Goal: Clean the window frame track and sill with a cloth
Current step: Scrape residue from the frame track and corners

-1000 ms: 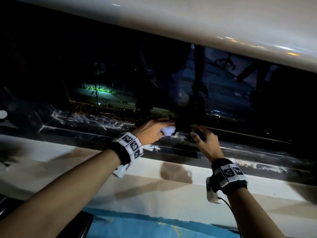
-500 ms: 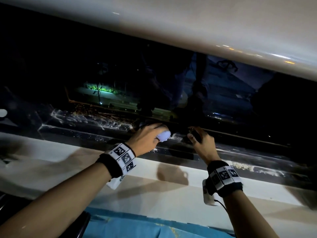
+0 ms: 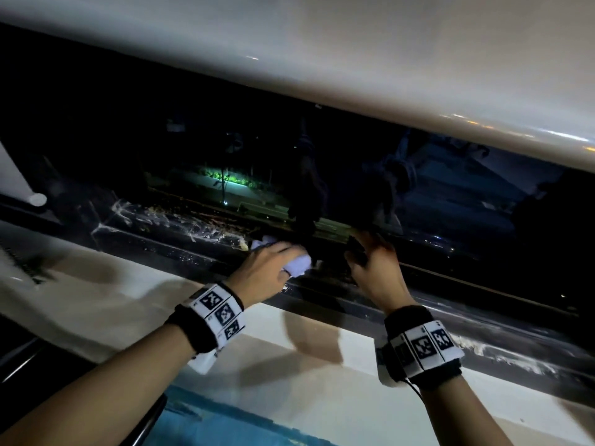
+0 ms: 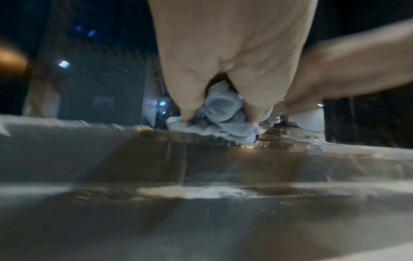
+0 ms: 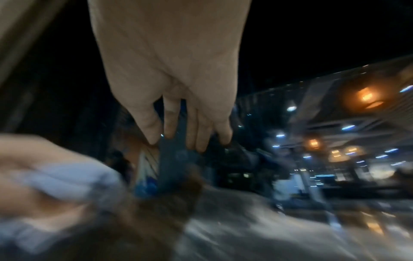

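Note:
My left hand (image 3: 289, 263) grips a bunched pale blue cloth (image 3: 297, 265) and presses it onto the dark window track (image 3: 167, 243). In the left wrist view the fingers (image 4: 190, 106) dig into the cloth (image 4: 216, 114) on the dusty track ledge (image 4: 201, 159). My right hand (image 3: 363, 255), just right of the cloth, holds a dark flat tool (image 3: 355, 249) upright in the track. The right wrist view shows the fingers (image 5: 201, 134) along this bluish flat tool (image 5: 176, 159), with the cloth (image 5: 62, 178) blurred at the left. The white sill (image 3: 106, 304) lies below the track.
Pale debris and cobweb-like streaks (image 3: 167, 220) cover the track left of my left hand, and more grime (image 3: 502, 352) lies at the right. Dark window glass (image 3: 418, 204) stands behind the track. A white beam (image 3: 354, 59) runs overhead. A blue surface (image 3: 231, 423) lies below the sill.
My left hand with the cloth has slid a little toward me across the track. The right hand keeps its hold on the tool at about the same spot. The head view has shifted slightly.

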`<state>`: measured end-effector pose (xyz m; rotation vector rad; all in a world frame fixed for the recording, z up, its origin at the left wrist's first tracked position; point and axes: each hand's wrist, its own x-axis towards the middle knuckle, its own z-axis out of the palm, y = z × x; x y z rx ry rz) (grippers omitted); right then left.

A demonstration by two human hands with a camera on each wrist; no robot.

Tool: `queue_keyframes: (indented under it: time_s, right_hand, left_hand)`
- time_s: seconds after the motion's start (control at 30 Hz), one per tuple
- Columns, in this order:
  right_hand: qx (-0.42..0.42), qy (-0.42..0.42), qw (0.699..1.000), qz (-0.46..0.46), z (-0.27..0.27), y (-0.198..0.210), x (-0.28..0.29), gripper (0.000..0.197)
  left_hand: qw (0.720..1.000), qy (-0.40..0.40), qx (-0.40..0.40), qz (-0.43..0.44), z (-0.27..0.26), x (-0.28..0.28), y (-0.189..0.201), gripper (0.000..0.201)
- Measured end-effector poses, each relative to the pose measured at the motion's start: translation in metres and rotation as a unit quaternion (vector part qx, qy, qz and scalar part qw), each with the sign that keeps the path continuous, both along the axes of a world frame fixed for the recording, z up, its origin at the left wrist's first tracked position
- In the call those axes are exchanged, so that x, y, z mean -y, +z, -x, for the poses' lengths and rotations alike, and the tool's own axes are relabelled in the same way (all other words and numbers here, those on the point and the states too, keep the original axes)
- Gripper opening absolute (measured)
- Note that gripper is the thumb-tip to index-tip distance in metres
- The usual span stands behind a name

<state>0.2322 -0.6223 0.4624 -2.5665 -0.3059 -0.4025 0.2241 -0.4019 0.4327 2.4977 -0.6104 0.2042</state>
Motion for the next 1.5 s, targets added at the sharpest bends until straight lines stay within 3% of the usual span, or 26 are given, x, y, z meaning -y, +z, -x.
queue_keyframes:
  time_s: [0.07,0.13,0.3,0.37,0.47,0.57,0.63,0.73,0.87,0.93,1.07,1.17,1.33,1.5]
  right_hand:
    - [0.014,0.054,0.998,-0.006,0.003,0.015,-0.020,0.043]
    - [-0.027,0.109,0.994,0.001,0.003,0.020,-0.041,0.043]
    - [-0.082,0.155,0.985,-0.005,-0.002,0.013,-0.074,0.051]
    - [-0.103,0.151,0.983,0.001,-0.004,0.005,-0.085,0.054]
    - [-0.127,0.114,0.982,0.083,-0.007,-0.008,-0.100,0.051]
    - [-0.124,0.026,0.982,0.139,-0.009,-0.009,-0.111,0.040]
    - [-0.038,-0.081,0.985,0.145,-0.009,-0.002,-0.111,0.038]
    - [0.047,-0.225,0.957,0.176,-0.016,-0.012,-0.115,0.039]
    - [-0.065,-0.277,0.943,0.171,-0.028,-0.034,-0.141,0.058]
    - [-0.130,-0.285,0.935,0.168,-0.035,-0.037,-0.162,0.054]
    - [-0.062,-0.160,0.979,0.109,-0.029,-0.047,-0.194,0.045]
    - [-0.058,-0.065,0.996,0.029,0.001,-0.026,-0.195,0.031]
    - [-0.007,-0.146,0.988,-0.041,0.008,0.001,-0.150,0.034]
    - [-0.085,-0.188,0.977,0.059,-0.017,-0.028,-0.170,0.063]
  left_hand:
    - [1.000,0.002,-0.011,-0.007,-0.002,0.014,0.004,0.042]
    - [0.999,0.013,-0.048,-0.014,-0.009,0.025,0.012,0.031]
    - [0.993,0.049,-0.101,0.024,-0.032,0.002,0.017,0.048]
    - [0.993,0.024,-0.107,0.050,-0.035,-0.024,0.012,0.059]
    - [0.991,-0.012,-0.105,0.082,-0.031,-0.073,0.007,0.077]
    - [0.991,0.021,-0.072,0.113,-0.034,-0.133,0.004,0.068]
    - [0.992,0.061,-0.047,0.104,-0.039,-0.168,0.001,0.062]
    - [0.992,0.104,-0.007,0.070,-0.053,-0.211,-0.008,0.055]
    - [0.992,0.117,0.026,0.026,-0.066,-0.241,-0.017,0.053]
    - [0.993,0.116,0.033,0.015,-0.068,-0.249,-0.023,0.061]
    - [0.990,0.138,0.024,-0.007,-0.066,-0.252,-0.030,0.071]
    - [0.990,0.141,0.012,-0.016,-0.067,-0.252,-0.032,0.073]
    - [0.991,0.121,0.040,-0.033,-0.065,-0.254,-0.034,0.070]
    - [0.990,0.129,0.038,-0.037,-0.066,-0.253,-0.033,0.073]
